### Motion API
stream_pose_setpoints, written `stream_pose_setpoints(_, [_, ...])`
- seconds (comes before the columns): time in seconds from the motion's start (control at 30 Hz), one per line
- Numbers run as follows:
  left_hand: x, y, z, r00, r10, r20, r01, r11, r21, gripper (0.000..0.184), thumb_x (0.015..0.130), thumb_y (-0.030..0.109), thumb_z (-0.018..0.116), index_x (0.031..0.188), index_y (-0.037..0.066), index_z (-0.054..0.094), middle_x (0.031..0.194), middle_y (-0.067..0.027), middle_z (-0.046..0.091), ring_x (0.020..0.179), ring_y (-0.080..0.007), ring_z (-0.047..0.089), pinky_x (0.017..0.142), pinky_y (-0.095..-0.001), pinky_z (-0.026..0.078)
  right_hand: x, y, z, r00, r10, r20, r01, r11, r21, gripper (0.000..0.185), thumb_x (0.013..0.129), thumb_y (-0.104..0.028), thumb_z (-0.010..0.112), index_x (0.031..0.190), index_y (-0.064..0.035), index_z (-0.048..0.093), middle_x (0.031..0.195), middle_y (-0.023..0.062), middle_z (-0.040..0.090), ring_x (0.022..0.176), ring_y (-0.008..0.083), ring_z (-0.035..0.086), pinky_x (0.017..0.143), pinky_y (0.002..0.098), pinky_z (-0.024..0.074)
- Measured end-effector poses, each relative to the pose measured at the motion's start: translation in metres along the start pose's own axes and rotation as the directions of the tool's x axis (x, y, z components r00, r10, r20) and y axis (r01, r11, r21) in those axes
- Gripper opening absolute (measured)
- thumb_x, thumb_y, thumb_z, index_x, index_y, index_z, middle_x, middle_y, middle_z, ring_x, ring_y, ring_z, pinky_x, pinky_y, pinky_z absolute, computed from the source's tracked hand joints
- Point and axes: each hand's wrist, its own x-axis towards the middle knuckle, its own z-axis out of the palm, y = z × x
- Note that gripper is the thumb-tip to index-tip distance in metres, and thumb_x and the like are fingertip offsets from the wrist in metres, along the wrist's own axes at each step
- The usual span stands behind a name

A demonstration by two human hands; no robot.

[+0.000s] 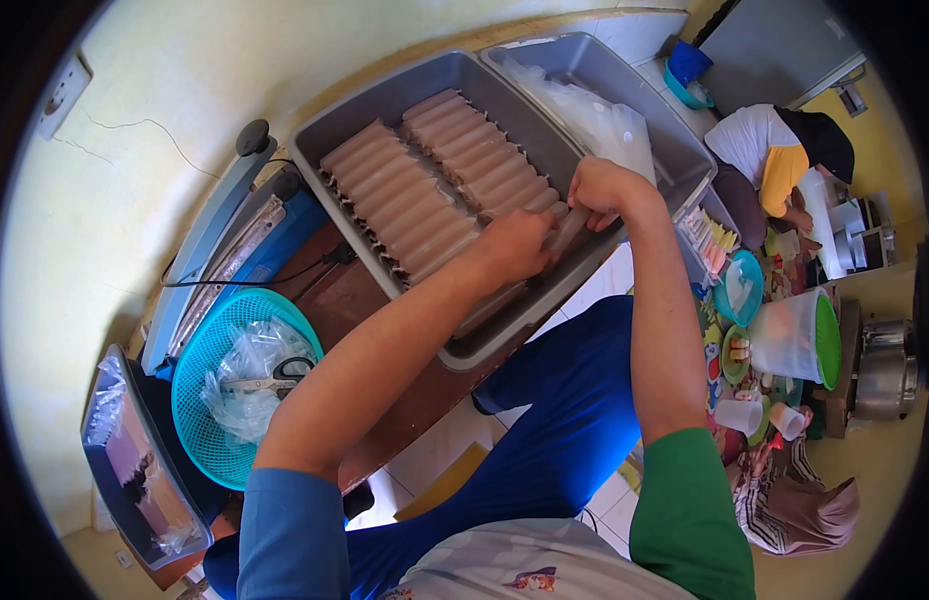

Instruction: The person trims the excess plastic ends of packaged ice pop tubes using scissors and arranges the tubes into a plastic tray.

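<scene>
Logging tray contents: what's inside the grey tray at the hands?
Pinkish-brown wrapped tubes, mostly in two rows, lie in the grey tray. The left hand and forearm cover some; anything beneath is hidden.

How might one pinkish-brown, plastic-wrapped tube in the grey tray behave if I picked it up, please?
A pinkish-brown, plastic-wrapped tube would probably feel slippery, given its glossy wrapping. Its rounded shape suggests it might roll if set down alone.
</scene>
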Motion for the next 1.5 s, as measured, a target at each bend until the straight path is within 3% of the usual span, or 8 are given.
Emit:
stream_pose_setpoints(0.1, [0.000,-0.001,0.002,0.999,0.038,-0.011,-0.038,0.999,0.018,0.033,0.074,0.010,0.068,0.106,0.002,0.063,0.080,-0.0155,0.067,0.082,-0.0333,0.066,0.075,-0.0421,0.051,0.001,0.001,-0.002,1.000,0.021,0.009,-0.021,1.000,0.015,0.026,0.082,0.002,0.048,0.101,0.0098,0.065,0.094,0.0219,0.067,0.072,0.0301,0.069,0.055,0.0375,0.0566])
stream_pose_setpoints(0.17, [0.000,-0.001,0.002,0.998,0.066,-0.001,-0.066,0.997,0.034,0.032,0.074,0.010,0.067,0.105,0.003,0.064,0.081,-0.0155,0.067,0.084,-0.0328,0.065,0.077,-0.0424,0.051,0.006,0.005,-0.002,1.000,0.016,0.021,-0.016,1.000,-0.001,0.022,0.084,-0.010,0.064,0.101,0.0046,0.065,0.084,0.0134,0.064,0.067,0.0253,0.069,0.056,0.0352,0.0580])
stream_pose_setpoints(0.57, [0.003,-0.003,-0.003,0.986,0.097,0.138,-0.092,0.995,-0.044,0.033,0.075,0.011,0.067,0.107,0.007,0.068,0.096,-0.0175,0.068,0.094,-0.0347,0.064,0.082,-0.0439,0.051,0.009,0.002,0.001,0.997,0.020,0.074,-0.005,0.980,-0.199,0.038,0.089,-0.029,0.064,0.072,0.0053,0.062,0.077,0.0143,0.064,0.063,0.0269,0.063,0.055,0.0400,0.0503])
stream_pose_setpoints(0.83, [0.001,-0.002,-0.004,0.975,0.185,0.121,-0.180,0.982,-0.047,0.034,0.075,0.006,0.070,0.108,0.002,0.067,0.093,-0.0164,0.068,0.089,-0.0331,0.065,0.081,-0.0410,0.050,0.001,-0.001,0.000,0.997,0.043,0.061,-0.030,0.980,-0.195,0.042,0.090,-0.037,0.063,0.073,0.0023,0.064,0.071,0.0088,0.063,0.059,0.0215,0.063,0.054,0.0343,0.0512])
stream_pose_setpoints(1.0, [0.001,-0.002,-0.006,0.979,0.140,0.150,-0.132,0.989,-0.061,0.035,0.075,0.008,0.071,0.109,0.004,0.068,0.094,-0.0161,0.068,0.092,-0.0322,0.064,0.081,-0.0410,0.050,0.000,-0.003,-0.001,0.996,0.044,0.072,-0.029,0.979,-0.202,0.045,0.091,-0.040,0.061,0.077,0.0025,0.065,0.072,0.0087,0.064,0.062,0.0211,0.065,0.053,0.0336,0.0499])
stream_pose_setpoints(1.1, [0.002,-0.004,-0.005,0.988,0.110,0.107,-0.098,0.989,-0.112,0.031,0.079,0.014,0.067,0.109,0.008,0.069,0.092,-0.0163,0.069,0.091,-0.0329,0.065,0.081,-0.0427,0.050,0.003,0.000,0.000,0.996,0.043,0.080,-0.029,0.986,-0.165,0.047,0.091,-0.038,0.062,0.087,0.0081,0.066,0.084,0.0147,0.067,0.066,0.0265,0.065,0.058,0.0409,0.0512])
stream_pose_setpoints(1.17, [0.002,-0.002,-0.006,0.990,0.088,0.108,-0.077,0.992,-0.101,0.029,0.080,0.016,0.067,0.107,0.006,0.069,0.092,-0.0165,0.069,0.089,-0.0325,0.065,0.080,-0.0419,0.050,0.004,0.000,0.000,0.996,0.049,0.071,-0.034,0.978,-0.203,0.045,0.091,-0.041,0.061,0.081,0.0026,0.066,0.078,0.0084,0.066,0.063,0.0204,0.066,0.053,0.0332,0.0498])
stream_pose_setpoints(1.5, [0.003,-0.002,-0.010,0.999,0.002,0.044,0.003,0.995,-0.098,0.016,0.083,0.016,0.065,0.093,0.006,0.071,0.085,-0.0157,0.069,0.083,-0.0319,0.066,0.076,-0.0416,0.050,0.004,-0.003,0.000,0.998,0.031,0.053,-0.020,0.981,-0.193,0.048,0.091,-0.042,0.060,0.089,0.0052,0.068,0.084,0.0103,0.067,0.062,0.0213,0.066,0.055,0.0333,0.0530])
